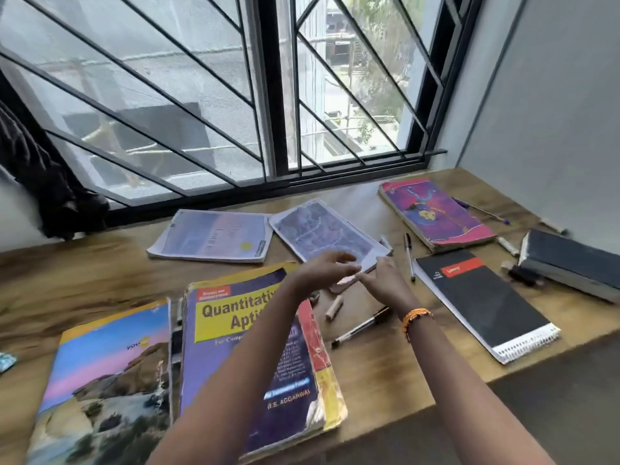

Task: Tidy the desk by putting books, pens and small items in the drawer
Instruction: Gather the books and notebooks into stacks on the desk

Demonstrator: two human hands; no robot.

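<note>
Wooden desk (385, 374) under the window: left hand (323, 268) and right hand (382, 280), fingers loosely extended, meet over a grey-covered book's (322, 229) near edge, bare wood just right.

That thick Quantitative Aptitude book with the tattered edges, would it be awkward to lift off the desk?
Probably heavy: the Quantitative Aptitude book looks thick, with many pages. Its cover seems soft and curled at the worn corners, so it may sag if gripped by one edge. Frayed edges could tear further, so supporting it underneath seems safer.
</note>
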